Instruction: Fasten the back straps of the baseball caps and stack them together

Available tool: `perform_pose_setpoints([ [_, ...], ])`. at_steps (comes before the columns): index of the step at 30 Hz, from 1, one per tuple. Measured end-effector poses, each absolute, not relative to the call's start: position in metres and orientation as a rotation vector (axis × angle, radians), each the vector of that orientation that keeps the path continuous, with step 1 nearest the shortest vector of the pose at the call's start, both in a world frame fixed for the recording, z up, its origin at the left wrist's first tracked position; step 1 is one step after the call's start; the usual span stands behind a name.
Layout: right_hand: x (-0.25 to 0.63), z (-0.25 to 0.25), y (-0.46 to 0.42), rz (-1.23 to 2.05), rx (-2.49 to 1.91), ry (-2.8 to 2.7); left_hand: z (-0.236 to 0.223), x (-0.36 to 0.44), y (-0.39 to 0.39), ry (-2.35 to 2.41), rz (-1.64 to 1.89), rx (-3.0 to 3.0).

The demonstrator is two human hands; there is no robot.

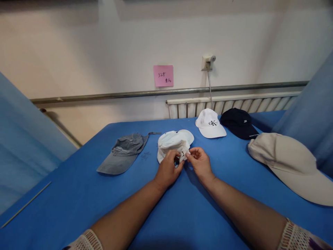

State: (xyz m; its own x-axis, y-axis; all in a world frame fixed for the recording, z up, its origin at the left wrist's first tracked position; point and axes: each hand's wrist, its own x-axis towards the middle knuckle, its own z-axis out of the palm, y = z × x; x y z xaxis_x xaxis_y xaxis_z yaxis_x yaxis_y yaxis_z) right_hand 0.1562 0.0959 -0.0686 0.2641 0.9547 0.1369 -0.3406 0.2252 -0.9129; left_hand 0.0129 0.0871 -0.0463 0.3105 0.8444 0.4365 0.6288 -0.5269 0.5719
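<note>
The pale cap [171, 141] is in the middle of the blue table [161, 211], with its round top toward the person and its brim pointing away toward the wall. The left hand [168, 167] has its grip pinched on the near edge of the cap, on the left side of a small opening. The right hand [201, 163] has its grip pinched on the same edge, just to the right. The two hands are close together, and the fingertips are bent in. Both arms reach in from the bottom, with lacy sleeves [87, 241] on them.

To the left of the pale cap lies a gray cap [123, 154]. Its brim points down and to the left, and a thin strap sticks out at its back. Farther left, a thin stick [26, 205] lies near the table's edge.

To the right and farther back is a white cap [210, 124] with black letters on it. A dark cap [238, 122] sits just beside it. A big tan cap [288, 163] is at the far right, closer to the person.

Behind the table are a white radiator [234, 104] and a metal pipe [130, 94]. Above the pipe, a pink note [163, 75] and a plug socket [207, 63] are on the wall [125, 45]. Blue curtains [24, 139] hang on both sides.
</note>
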Motion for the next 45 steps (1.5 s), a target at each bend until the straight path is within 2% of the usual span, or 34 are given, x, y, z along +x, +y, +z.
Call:
perform_pose_setpoints([
  [6, 0.163, -0.07, 0.094, 1.094, -1.184, -0.922, -0.045, 0.01, 0.09, 1.282, 1.056, 2.468],
  [11, 0.166, -0.06, 0.085, 1.61, -1.18, -0.748, -0.044, 0.008, 0.091, 1.222, 1.075, 2.58],
  [14, 0.167, -0.057, 0.083, 1.726, -1.088, -0.661, -0.042, 0.009, 0.089, 1.156, 1.052, 2.666],
  [20, 0.169, -0.062, 0.09, 1.552, -0.814, -0.504, -0.041, 0.011, 0.085, 1.031, 1.007, 2.792],
  [23, 0.17, -0.063, 0.093, 1.587, -0.72, -0.419, -0.043, 0.01, 0.085, 1.028, 0.992, 2.783],
  [27, 0.17, -0.066, 0.092, 1.711, -0.774, -0.445, -0.042, 0.009, 0.086, 1.004, 0.91, 2.759],
  [33, 0.179, -0.073, 0.101, 1.574, -0.793, -0.498, -0.037, 0.008, 0.083, 0.974, 0.94, 2.614],
  [39, 0.187, -0.078, 0.112, 1.547, -0.818, -0.494, -0.046, 0.0, 0.099, 1.353, 1.295, 2.226],
  [45, 0.186, -0.083, 0.115, 1.541, -0.87, -0.503, -0.061, -0.007, 0.119, 1.675, 1.207, 1.886],
])
